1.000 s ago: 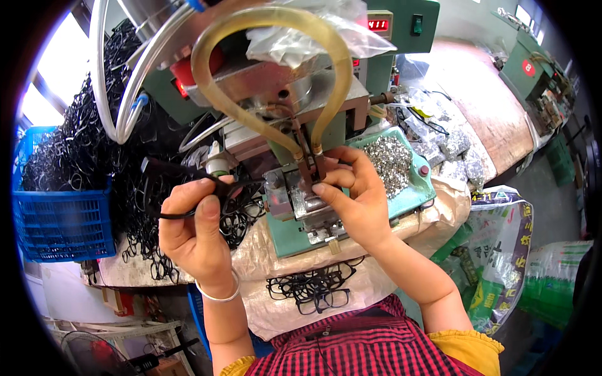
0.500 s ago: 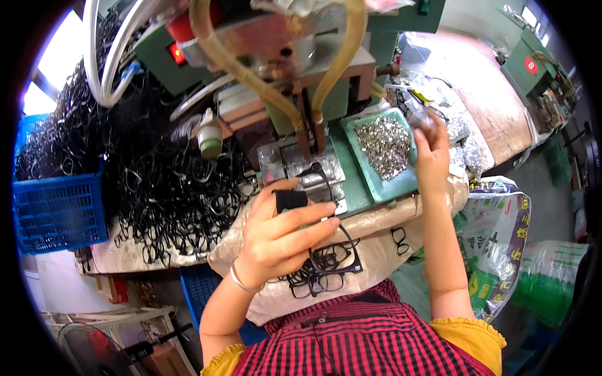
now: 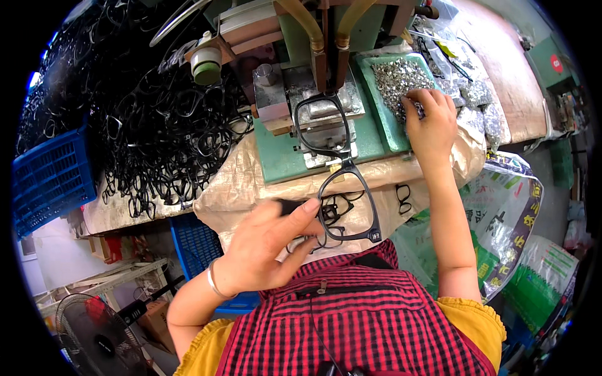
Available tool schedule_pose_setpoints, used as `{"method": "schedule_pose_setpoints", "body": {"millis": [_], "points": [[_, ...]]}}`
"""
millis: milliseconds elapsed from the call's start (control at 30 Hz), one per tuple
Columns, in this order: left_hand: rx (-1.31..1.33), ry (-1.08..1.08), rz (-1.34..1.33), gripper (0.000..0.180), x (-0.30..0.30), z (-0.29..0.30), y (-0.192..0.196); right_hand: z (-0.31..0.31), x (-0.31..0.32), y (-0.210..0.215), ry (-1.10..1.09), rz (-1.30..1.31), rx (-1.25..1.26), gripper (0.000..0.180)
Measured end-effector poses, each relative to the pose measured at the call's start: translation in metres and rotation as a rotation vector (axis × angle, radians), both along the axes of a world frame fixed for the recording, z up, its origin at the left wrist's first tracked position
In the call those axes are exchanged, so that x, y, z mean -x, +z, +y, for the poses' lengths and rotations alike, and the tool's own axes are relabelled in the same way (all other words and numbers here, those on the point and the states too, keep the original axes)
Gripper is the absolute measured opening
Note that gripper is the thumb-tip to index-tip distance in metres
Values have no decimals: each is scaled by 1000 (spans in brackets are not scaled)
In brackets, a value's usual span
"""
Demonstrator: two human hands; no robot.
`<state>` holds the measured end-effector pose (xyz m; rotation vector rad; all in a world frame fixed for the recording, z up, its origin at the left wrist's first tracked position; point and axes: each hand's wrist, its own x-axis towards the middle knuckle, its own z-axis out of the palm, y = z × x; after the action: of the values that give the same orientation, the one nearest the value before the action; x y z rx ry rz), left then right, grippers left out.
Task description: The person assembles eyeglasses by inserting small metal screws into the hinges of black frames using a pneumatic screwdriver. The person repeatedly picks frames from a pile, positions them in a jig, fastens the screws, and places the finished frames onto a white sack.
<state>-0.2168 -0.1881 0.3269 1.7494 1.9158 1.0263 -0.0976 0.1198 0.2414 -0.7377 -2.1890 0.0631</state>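
The left hand (image 3: 266, 244) grasps a black glasses frame (image 3: 342, 188) at its near rim, with thumb and fingers closed around the plastic. The frame stands almost on end: its far lens ring lies on the metal jig (image 3: 323, 122) of the green machine (image 3: 285, 160), under the two yellowish hoses (image 3: 313, 31), and its near ring hangs over the edge of the bench, above the lap. The right hand (image 3: 433, 122) rests in the green tray (image 3: 392, 122) with its fingers bent down into the small metal parts (image 3: 398, 78); whether it already pinches one I cannot tell.

The frame looks light and thin, stiff but a little springy, and I think it can twist or snap at the narrow bridge if pressed hard. The smooth plastic may slip, so the best hold seems the thick lower rim or the corner, where the left hand has it now, not the bridge. The metal parts are very small and probably slippery, good only for a fingertip pinch.

To the left lies a big heap of black frames (image 3: 163, 131) on the sack cloth (image 3: 238, 188), and beyond it a blue basket (image 3: 53, 178). A few more frames (image 3: 403, 197) lie on the cloth near the lap. The hoses and the machine head stand close over the jig, so the room above the frame is narrow. Printed bags (image 3: 508, 207) stand on the right, a fan (image 3: 94, 338) low on the left.
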Motion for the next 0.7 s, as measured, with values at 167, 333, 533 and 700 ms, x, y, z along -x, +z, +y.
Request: {"method": "schedule_pose_setpoints", "body": {"millis": [167, 333, 533, 700], "points": [[-220, 263, -325, 37, -19, 3, -29, 0, 12, 1, -7, 80, 85, 6], [180, -129, 340, 6, -59, 25, -89, -5, 23, 4, 64, 197, 193, 9], [257, -22, 468, 9, -44, 22, -142, 0, 23, 9, 107, 253, 359, 11], [193, -59, 19, 12, 0, 2, -65, -9, -28, 5, 64, 281, 433, 10]]}}
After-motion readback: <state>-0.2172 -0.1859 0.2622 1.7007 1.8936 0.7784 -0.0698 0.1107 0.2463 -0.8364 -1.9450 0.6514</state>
